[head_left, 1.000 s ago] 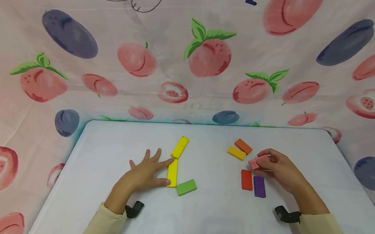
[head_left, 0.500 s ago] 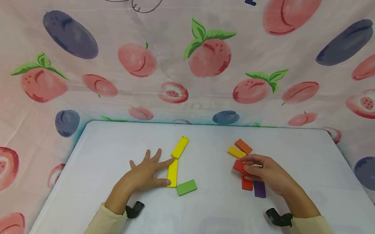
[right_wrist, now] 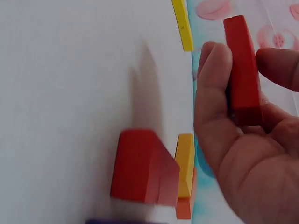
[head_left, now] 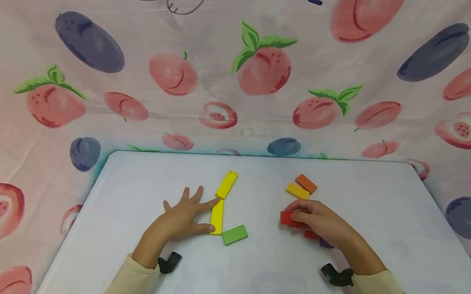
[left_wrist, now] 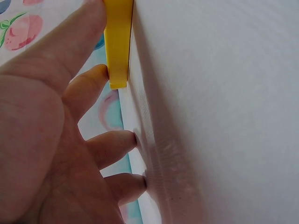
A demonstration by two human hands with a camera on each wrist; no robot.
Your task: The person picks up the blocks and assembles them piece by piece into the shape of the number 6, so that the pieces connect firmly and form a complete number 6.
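My right hand (head_left: 316, 218) pinches a red block (head_left: 286, 218) between thumb and fingers; in the right wrist view this block (right_wrist: 244, 70) hangs over the table. Spread flat, my left hand (head_left: 183, 216) touches a yellow block (head_left: 217, 218) with the thumb near its lower end and the index finger near its upper end. A second yellow block (head_left: 226, 184) meets it at a slant at the top. By its bottom corner lies a green block (head_left: 235, 235). Under my right hand, another red block (head_left: 310, 234) and a purple block (head_left: 326, 243) are partly hidden.
Beyond the right hand lie an orange-yellow block (head_left: 297, 191) and an orange block (head_left: 306, 184) side by side. A fruit-print cloth (head_left: 262, 121) rises behind the white table (head_left: 258, 285). Each wrist wears a black camera piece.
My right hand has carried the red block leftward and slightly nearer, now covering more of the other red block and the purple one. The left hand has stayed in place.
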